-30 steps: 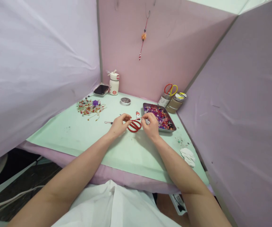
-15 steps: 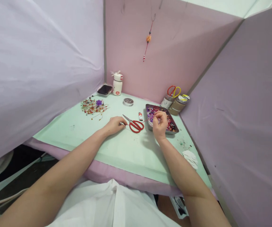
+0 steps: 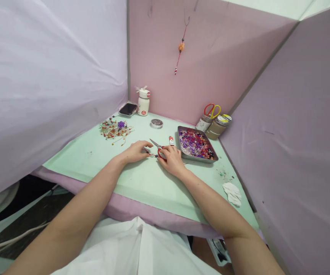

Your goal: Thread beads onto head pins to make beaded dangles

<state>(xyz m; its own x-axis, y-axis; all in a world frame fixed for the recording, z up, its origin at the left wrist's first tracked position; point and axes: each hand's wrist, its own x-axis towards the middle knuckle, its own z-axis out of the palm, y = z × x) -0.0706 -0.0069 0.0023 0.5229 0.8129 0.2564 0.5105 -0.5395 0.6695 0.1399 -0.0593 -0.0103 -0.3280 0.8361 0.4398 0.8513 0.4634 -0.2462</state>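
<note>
My left hand [image 3: 135,151] rests on the green table [image 3: 153,183], fingers pinched on a thin beaded cord [image 3: 152,155] that runs toward my right hand. My right hand [image 3: 172,159] lies over the red-handled scissors [image 3: 157,146]; only the blades and a bit of red handle show. Its fingers are curled, and I cannot make out whether they grip the scissors or the cord. A metal tray [image 3: 212,158] full of purple and red beads sits just right of that hand. A small red and white tube [image 3: 170,140] stands behind the scissors.
A pile of beaded strands [image 3: 114,129] lies at the left. At the back are a phone [image 3: 128,109], a white bottle [image 3: 143,102] and a small round tin [image 3: 156,123]. Two jars [image 3: 212,124] with scissors stand at the right corner. Crumpled tissue [image 3: 233,193] lies near the right edge. A beaded charm [image 3: 181,47] hangs on the wall.
My right hand has come back from over the bead tray and now lies on the scissors beside my left hand. My left hand has stayed in place on the cord.
</note>
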